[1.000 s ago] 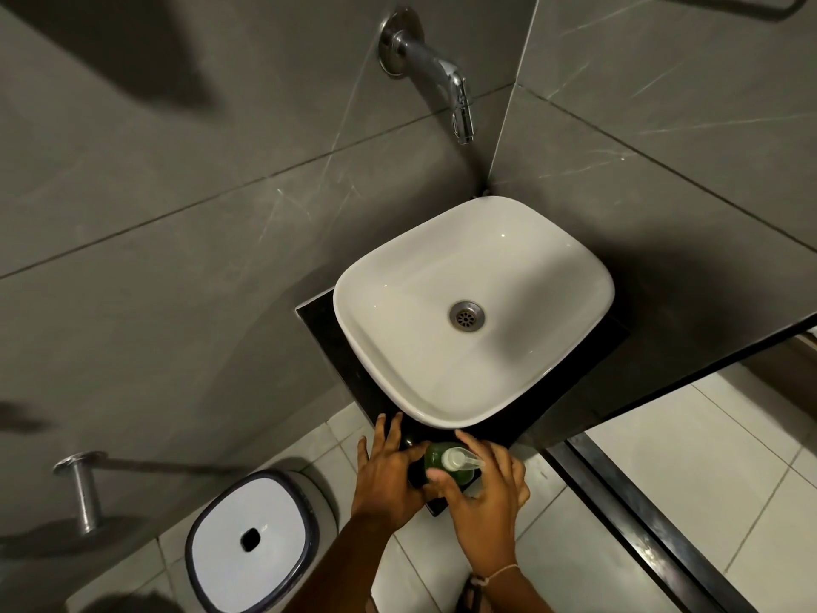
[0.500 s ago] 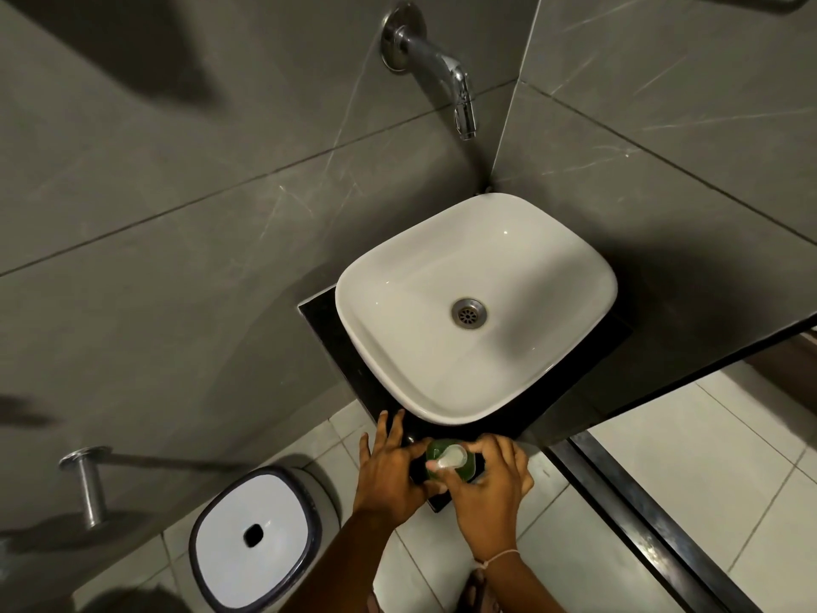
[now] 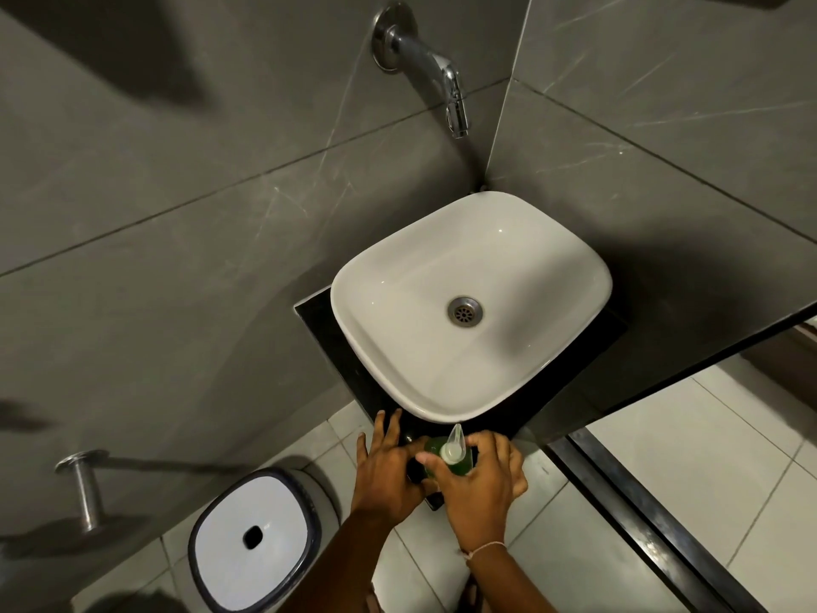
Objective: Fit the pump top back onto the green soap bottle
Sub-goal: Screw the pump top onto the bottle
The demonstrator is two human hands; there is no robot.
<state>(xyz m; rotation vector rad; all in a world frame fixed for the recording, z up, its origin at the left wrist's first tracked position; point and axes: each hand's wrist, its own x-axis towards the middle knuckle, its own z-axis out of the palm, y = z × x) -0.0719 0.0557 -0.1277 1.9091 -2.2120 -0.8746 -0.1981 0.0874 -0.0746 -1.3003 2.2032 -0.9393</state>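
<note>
Your right hand (image 3: 479, 488) fingers are pinched on the pump top (image 3: 453, 449), its nozzle pointing away from you. Your left hand (image 3: 389, 475) wraps the green soap bottle (image 3: 435, 451) just beside it.

White pump top (image 3: 453, 449) atop green soap bottle (image 3: 460, 467)

A white, rounded-square ceramic basin (image 3: 521, 267) with a metal drain (image 3: 464, 311) sits on a black counter (image 3: 327, 334). A chrome wall tap (image 3: 424, 64) juts from grey tiles above it. A white-lidded bin (image 3: 252, 541) stands on the pale floor, below a chrome wall peg (image 3: 84, 488).
</note>
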